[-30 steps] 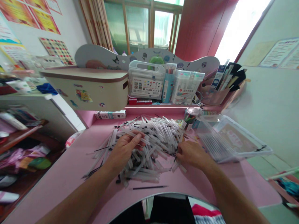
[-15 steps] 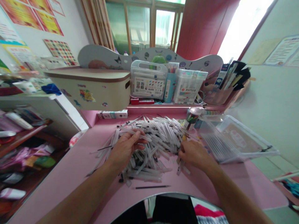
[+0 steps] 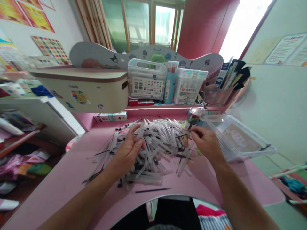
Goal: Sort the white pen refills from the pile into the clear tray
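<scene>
And over the left side of the heap of clear barrels [image 3: 168,134], the left hand [image 3: 129,150] is gripping a single clear barrel [image 3: 140,130], thumb and fingers curling in with little gap. Over at the heap's right edge, the right hand [image 3: 203,140] is pinching, its fingertips nearly together, and a thin dark rod [image 3: 183,135] is apparently poking out of them toward the heap; the exact contact is hiding behind the fingers.

Here's where trouble could be brewing! That pinch is looking narrow, so a slight twist or a knock against the heap could be sending the rod down among the lookalikes. The barrels are lying crisscross, so a dragging wrist could be starting a slide. In front of the heap, a lone dark refill [image 3: 152,190] is lying near the rim of the pink desk [image 3: 203,185]; a careless forearm could be rolling it off. Behind and right of the heap, a jar of pens [image 3: 193,117] is standing near the right hand, and a wide swing could be tipping it. Right of the heap, a clear plastic box [image 3: 251,157] is sitting within elbow trouble, too.
</scene>
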`<state>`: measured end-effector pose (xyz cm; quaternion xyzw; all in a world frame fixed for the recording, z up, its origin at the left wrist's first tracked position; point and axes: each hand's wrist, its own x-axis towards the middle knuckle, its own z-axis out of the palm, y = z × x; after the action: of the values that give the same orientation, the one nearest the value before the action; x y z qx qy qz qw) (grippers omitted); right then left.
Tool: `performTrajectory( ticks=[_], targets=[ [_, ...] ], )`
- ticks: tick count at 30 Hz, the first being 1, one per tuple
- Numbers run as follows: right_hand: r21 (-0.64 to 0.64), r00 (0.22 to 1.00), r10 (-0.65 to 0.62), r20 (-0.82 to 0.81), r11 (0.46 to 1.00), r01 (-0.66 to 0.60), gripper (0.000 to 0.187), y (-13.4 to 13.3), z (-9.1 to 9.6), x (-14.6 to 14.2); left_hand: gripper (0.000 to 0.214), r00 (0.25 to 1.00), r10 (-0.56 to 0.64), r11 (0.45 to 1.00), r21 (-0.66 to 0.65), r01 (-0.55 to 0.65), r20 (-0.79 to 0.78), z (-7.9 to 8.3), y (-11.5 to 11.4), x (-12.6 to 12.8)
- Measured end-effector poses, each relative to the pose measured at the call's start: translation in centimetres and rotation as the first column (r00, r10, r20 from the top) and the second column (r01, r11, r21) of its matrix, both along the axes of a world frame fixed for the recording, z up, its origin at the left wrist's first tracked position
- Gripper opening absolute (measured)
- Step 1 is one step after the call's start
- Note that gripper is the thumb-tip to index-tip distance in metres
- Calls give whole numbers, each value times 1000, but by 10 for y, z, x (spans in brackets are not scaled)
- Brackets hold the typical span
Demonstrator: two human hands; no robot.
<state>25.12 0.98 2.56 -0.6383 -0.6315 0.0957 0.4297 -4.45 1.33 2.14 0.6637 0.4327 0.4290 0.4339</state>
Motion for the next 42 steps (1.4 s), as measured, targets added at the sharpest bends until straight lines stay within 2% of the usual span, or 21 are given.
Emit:
performTrajectory(
  ticks=[2, 3, 5, 7, 8, 9, 11, 16, 24, 31, 34, 38, 40, 42],
  targets=[
    [57, 952, 58, -300, 997, -43, 17, 1, 0, 1, 46, 983, 30, 996, 88, -14, -183, 1, -1, -1],
    [84, 885, 107, -454, 994, -77, 17, 1, 0, 0, 43, 967, 35, 993, 121, -5, -253, 1, -1, 0],
    [142, 676, 214, -705, 977, -161, 16, 1, 2, -3, 39, 940, 16, 989, 146, 36, -342, 1, -2, 1],
    [193, 469, 285, -836, 953, -235, 17, 1, 3, -8, 38, 919, -17, 986, 144, 80, -394, -1, -3, 3],
    [204, 399, 299, -867, 943, -263, 18, 1, 2, -10, 38, 911, -28, 986, 141, 94, -412, -2, -3, 4],
    [210, 353, 307, -884, 935, -285, 18, 0, 1, -13, 38, 907, -36, 985, 137, 103, -420, -3, -4, 5],
    [216, 309, 319, -896, 921, -324, 19, 0, -2, -17, 37, 905, -42, 984, 138, 110, -423, -5, -4, 6],
    [230, 289, 349, -892, 898, -375, 18, -2, -8, -24, 35, 906, -34, 981, 160, 112, -421, -6, -3, 6],
    [247, 285, 347, -894, 910, -332, 17, -2, -7, -26, 37, 864, -39, 969, 192, 155, -502, -6, -5, 5],
    [230, 329, 362, -872, 897, -376, 17, -5, -8, -31, 35, 869, -20, 963, 224, 150, -494, -7, -5, 6],
    [224, 337, 384, -860, 876, -428, 18, -7, -7, -33, 36, 862, -11, 967, 214, 139, -507, -7, -5, 5],
    [206, 315, 422, -850, 817, -539, 21, -11, -8, -36, 40, 809, -67, 971, 150, 188, -584, -6, -5, 7],
    [179, 363, 465, -808, 779, -601, 22, -13, -10, -37, 41, 790, -105, 967, 124, 223, -604, -5, -6, 8],
    [142, 454, 532, -715, 746, -651, 26, -14, -10, -36, 40, 789, -140, 963, 103, 249, -598, -2, -8, 8]
  ],
)
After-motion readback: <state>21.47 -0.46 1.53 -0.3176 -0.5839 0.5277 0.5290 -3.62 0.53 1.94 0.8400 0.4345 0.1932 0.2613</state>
